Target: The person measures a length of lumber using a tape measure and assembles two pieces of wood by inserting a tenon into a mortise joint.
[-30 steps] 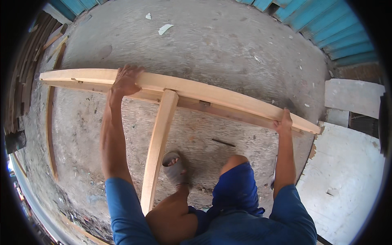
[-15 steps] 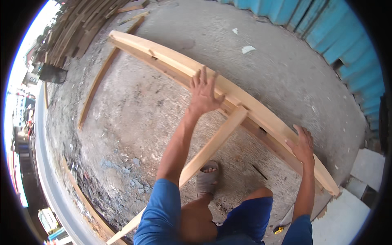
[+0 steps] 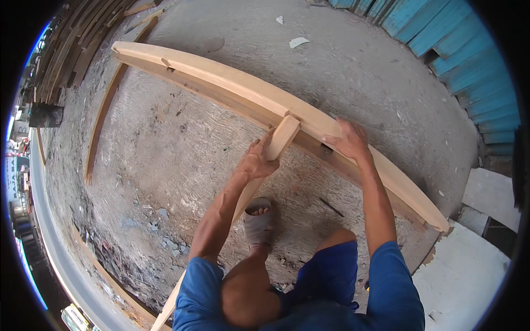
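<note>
A long pale timber beam [image 3: 221,77] runs diagonally from upper left to lower right, with dark slots along its near side face. A narrower wooden crosspiece [image 3: 285,133] meets the beam near its middle, its end at a notch, and slopes back toward my left side. Around the crosspiece, just short of the joint, my left hand [image 3: 255,160] is closed. My right hand [image 3: 351,142] grips the beam to the right of the joint, thumb on the near side and fingers over the top. How tightly the joint fits cannot be told.
Another thin timber [image 3: 105,116] lies beyond the beam's left end. Stacked planks [image 3: 83,33] stand at upper left, near a dark bin [image 3: 47,115]. Blue corrugated sheeting [image 3: 436,38] borders the upper right. A dark thin stick [image 3: 331,207] and a pale board [image 3: 464,281] lie on the ground.
My left hand has come off the beam area and closed on the crosspiece. My right hand has slid left along the beam, nearer the joint. The view has shifted.
</note>
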A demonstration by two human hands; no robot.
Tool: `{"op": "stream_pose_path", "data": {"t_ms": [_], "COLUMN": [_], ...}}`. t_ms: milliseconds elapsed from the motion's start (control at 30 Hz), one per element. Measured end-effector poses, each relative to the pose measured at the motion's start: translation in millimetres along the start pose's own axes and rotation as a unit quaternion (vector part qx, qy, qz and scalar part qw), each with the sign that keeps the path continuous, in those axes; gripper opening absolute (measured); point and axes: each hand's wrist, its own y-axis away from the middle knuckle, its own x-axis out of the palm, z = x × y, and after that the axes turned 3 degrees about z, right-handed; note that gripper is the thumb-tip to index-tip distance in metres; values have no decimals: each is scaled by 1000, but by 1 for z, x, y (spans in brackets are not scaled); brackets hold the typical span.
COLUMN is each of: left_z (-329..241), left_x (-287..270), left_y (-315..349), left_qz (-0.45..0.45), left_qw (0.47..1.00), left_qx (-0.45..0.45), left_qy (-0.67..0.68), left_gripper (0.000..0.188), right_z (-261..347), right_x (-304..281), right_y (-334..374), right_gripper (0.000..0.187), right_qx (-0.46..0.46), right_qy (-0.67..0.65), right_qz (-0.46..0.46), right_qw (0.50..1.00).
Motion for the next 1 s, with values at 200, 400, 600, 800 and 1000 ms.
{"op": "stream_pose_path", "data": {"t_ms": [200,400,600,800,1000], "left_z": [13,-29,-9,18,23], "left_x": [-10,12,-10,-28,-75], "left_y": [11,8,8,-8,-1], "left_qz": [3,37,36,5,31], "left_qw": [993,998,995,1000,997], "left_qx": [74,49,47,5,-65], "left_qy": [93,15,76,14,6], "left_gripper": [81,78,81,88,93], "right_z": [17,-24,5,35,65], "right_x": [20,26,23,5,3], "right_y": [-14,8,-10,-18,-43], "right_gripper": [59,61,64,76,75], "right_qx": [-38,-14,-10,-22,-78], "right_qy": [-3,-9,-15,-61,-92], "right_qz": [-13,-72,-15,36,57], "right_qw": [999,997,1000,997,991]}}
